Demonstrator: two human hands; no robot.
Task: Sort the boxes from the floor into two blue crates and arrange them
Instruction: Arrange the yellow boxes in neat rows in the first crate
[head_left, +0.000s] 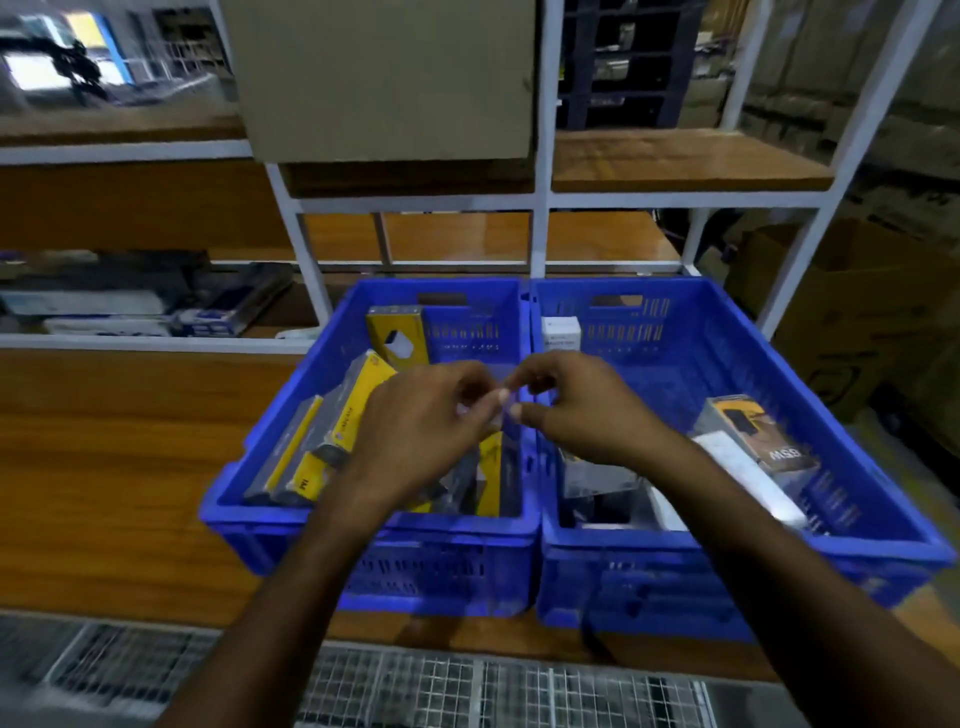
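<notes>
Two blue crates stand side by side on a wooden shelf. The left crate (260, 499) holds several yellow and grey boxes (358, 410), some leaning, one upright at the back (397, 332). The right crate (878, 499) holds a white box (561, 332) at its back left, an orange and black box (753, 431) and a long white box (748, 483) at the right. My left hand (421, 431) and my right hand (576, 410) meet above the rims between the crates. Their curled fingertips pinch a small clear packet (511, 387), which shows only faintly.
A white metal rack (540, 234) with wooden shelves rises behind the crates, and a large cardboard box (384, 78) sits on it. More cardboard boxes (857, 312) stand at the right. Packaged goods (145, 312) lie on a shelf at the left. A wire grid floor (467, 691) runs below.
</notes>
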